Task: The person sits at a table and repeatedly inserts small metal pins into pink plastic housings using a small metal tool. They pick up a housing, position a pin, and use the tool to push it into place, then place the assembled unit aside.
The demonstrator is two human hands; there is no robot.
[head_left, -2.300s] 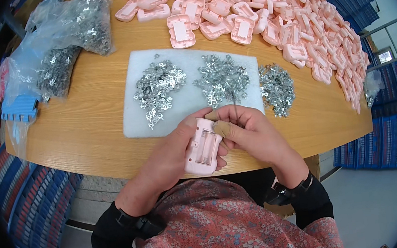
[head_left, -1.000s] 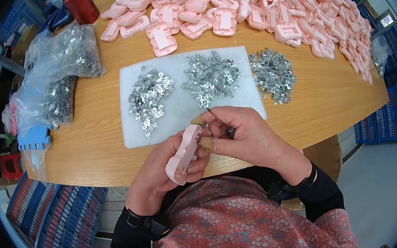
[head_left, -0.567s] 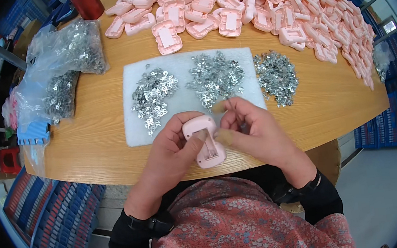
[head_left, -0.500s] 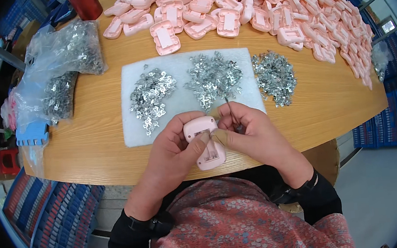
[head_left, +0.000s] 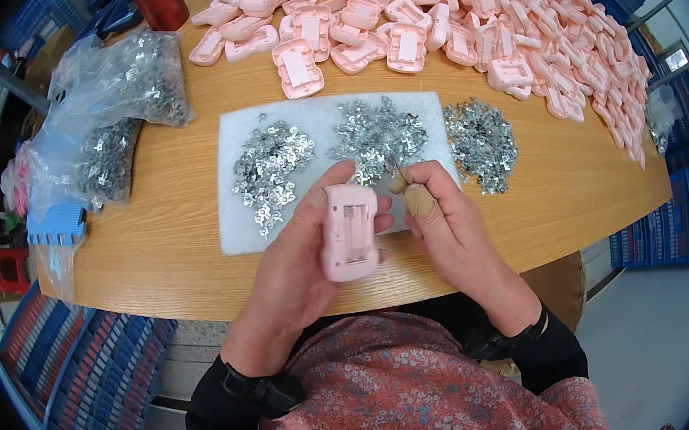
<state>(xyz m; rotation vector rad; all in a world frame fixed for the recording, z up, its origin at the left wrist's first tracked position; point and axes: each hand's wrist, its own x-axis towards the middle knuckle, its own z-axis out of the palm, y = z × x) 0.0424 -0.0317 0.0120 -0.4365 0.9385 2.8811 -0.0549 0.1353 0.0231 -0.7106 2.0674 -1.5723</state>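
My left hand is wrapped around a pink plastic housing, whose open battery compartment faces up; metal contacts show at the compartment's ends. Just to the right of it, my right hand pinches a thin dark metal tool. The tool's full shape is hidden by the fingers. Tan finger covers sit on the right thumb and fingertip. Beyond the hands, a white foam mat carries a left pile of small metal contact plates and a right pile of them, close to the tool's tip.
More small metal pieces lie on the wooden table right of the mat. A large heap of pink housings fills the far right. Clear bags of metal parts, a blue plastic piece and a red container stand left.
My right hand has come away from the housing, to the right, still pinching the tool. The left hand has turned the housing, and its battery compartment is now uncovered by my thumbs.
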